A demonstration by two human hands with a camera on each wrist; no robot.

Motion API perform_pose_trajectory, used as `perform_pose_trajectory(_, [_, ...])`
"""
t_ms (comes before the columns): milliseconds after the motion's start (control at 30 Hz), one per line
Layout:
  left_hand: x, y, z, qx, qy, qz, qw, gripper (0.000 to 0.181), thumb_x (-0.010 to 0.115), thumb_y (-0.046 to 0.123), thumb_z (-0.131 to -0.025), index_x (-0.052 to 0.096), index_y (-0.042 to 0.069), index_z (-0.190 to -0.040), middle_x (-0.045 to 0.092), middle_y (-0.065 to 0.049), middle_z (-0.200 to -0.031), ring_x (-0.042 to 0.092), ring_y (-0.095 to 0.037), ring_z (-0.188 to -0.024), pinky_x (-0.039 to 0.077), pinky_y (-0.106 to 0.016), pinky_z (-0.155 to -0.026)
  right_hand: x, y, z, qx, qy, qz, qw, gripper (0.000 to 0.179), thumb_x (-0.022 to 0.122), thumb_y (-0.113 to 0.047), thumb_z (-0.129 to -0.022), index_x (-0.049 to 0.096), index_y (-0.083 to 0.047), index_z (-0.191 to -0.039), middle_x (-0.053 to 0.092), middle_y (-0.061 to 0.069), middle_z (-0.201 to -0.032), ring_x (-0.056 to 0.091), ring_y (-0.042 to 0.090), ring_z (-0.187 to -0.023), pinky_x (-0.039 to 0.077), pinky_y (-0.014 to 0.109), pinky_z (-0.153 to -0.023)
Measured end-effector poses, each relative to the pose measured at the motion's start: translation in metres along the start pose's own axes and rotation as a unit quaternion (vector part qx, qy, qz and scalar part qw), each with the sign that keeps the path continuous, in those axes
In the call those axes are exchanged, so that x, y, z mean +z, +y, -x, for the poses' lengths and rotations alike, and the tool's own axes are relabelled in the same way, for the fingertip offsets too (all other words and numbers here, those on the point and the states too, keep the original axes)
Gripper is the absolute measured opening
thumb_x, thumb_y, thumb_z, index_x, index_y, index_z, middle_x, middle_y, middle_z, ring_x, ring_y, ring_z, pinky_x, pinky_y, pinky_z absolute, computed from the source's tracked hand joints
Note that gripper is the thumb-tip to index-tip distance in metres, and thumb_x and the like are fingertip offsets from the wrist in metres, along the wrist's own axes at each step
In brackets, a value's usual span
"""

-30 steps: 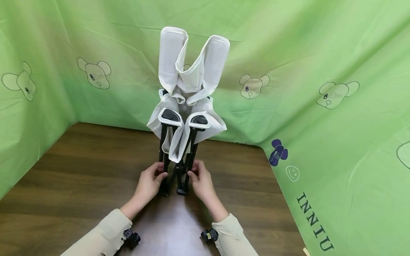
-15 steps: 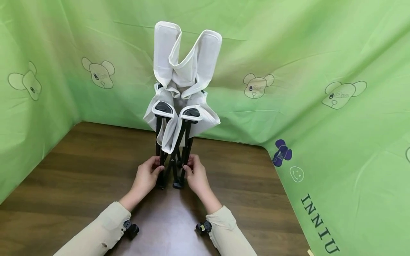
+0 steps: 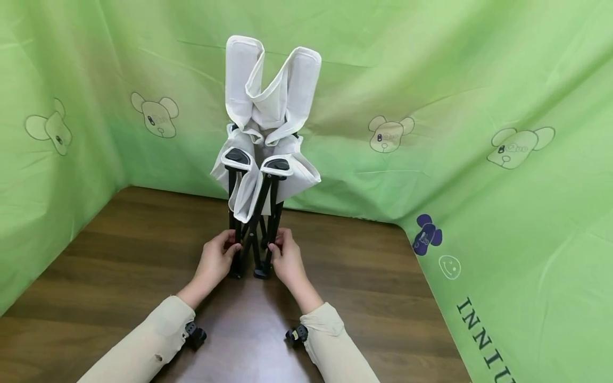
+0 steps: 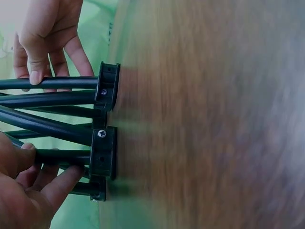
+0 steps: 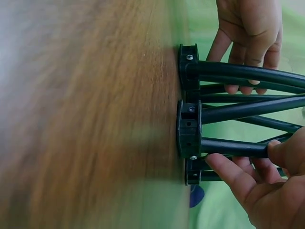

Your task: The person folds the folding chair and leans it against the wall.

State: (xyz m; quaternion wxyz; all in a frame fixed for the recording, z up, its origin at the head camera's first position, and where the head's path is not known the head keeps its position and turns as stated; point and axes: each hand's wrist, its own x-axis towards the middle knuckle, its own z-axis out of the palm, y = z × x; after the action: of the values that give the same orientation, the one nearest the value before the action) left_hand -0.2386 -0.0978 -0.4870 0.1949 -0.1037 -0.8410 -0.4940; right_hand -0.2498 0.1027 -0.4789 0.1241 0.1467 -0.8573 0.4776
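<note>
A folded camping chair stands upright on its feet, its white fabric (image 3: 299, 173) bunched in folds at the top and its black legs (image 3: 258, 213) drawn close together and crossing. My left hand (image 3: 214, 260) holds a leg on the left side low down, thumb in front and fingers behind. On the opposite side my right hand (image 3: 288, 260) grips another leg at about the same height. In the left wrist view, a black plastic foot (image 4: 104, 155) with a screw sits right at the tabletop. The right wrist view shows a similar foot (image 5: 187, 126) near my right fingers.
The brown wood-grain table (image 3: 359, 282) runs under the chair and both arms. Green cloth (image 3: 445, 80) printed with bear heads hangs behind the table and along both sides. Small black cameras (image 3: 195, 336) sit at the wrists.
The chair and both hands have shifted a little left and farther back over the table. Both hands keep their hold on the legs, and the chair looks equally folded.
</note>
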Motion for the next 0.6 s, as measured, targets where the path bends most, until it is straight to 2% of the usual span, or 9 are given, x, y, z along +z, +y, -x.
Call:
perform_pose_trajectory(100, [-0.004,-0.003,-0.004,0.007,0.003,-0.006,1.0000,0.023,0.073,-0.002,-0.092,0.069,-0.002,-0.115,0.074,-0.014,-0.094,0.071,-0.025,-0.088,0.058,-0.038,-0.077,0.006,-0.001,-0.004,-0.003,0.006,-0.001,1.0000,0.027,0.059,0.003,-0.101,0.051,-0.002,-0.126,0.068,0.013,-0.097,0.064,0.020,-0.069,0.055,0.026,-0.062])
perform_pose_trajectory(233, [-0.008,-0.008,-0.007,0.012,0.007,-0.011,0.9998,0.022,0.072,-0.002,-0.093,0.068,-0.002,-0.115,0.075,-0.014,-0.096,0.071,-0.026,-0.089,0.057,-0.039,-0.077,0.015,-0.003,-0.008,-0.013,0.016,0.010,0.9997,0.028,0.060,0.002,-0.101,0.051,-0.002,-0.127,0.068,0.012,-0.098,0.066,0.022,-0.079,0.057,0.031,-0.071])
perform_pose_trajectory(433, [-0.008,-0.018,-0.005,0.006,-0.002,-0.041,0.9991,0.023,0.071,-0.004,-0.093,0.066,-0.003,-0.115,0.072,-0.015,-0.097,0.070,-0.027,-0.089,0.057,-0.042,-0.077,0.026,-0.002,-0.008,0.001,-0.006,0.041,0.9991,0.029,0.060,-0.001,-0.102,0.051,-0.002,-0.129,0.068,0.012,-0.103,0.068,0.025,-0.094,0.056,0.037,-0.083])
perform_pose_trajectory(600, [-0.010,-0.021,-0.021,0.022,0.005,-0.041,0.9989,0.023,0.069,-0.003,-0.095,0.064,-0.003,-0.117,0.071,-0.018,-0.101,0.069,-0.030,-0.091,0.056,-0.045,-0.081,0.029,-0.005,-0.024,-0.023,0.014,0.048,0.9985,0.030,0.060,-0.001,-0.102,0.051,-0.003,-0.130,0.069,0.015,-0.107,0.069,0.028,-0.100,0.056,0.043,-0.089])
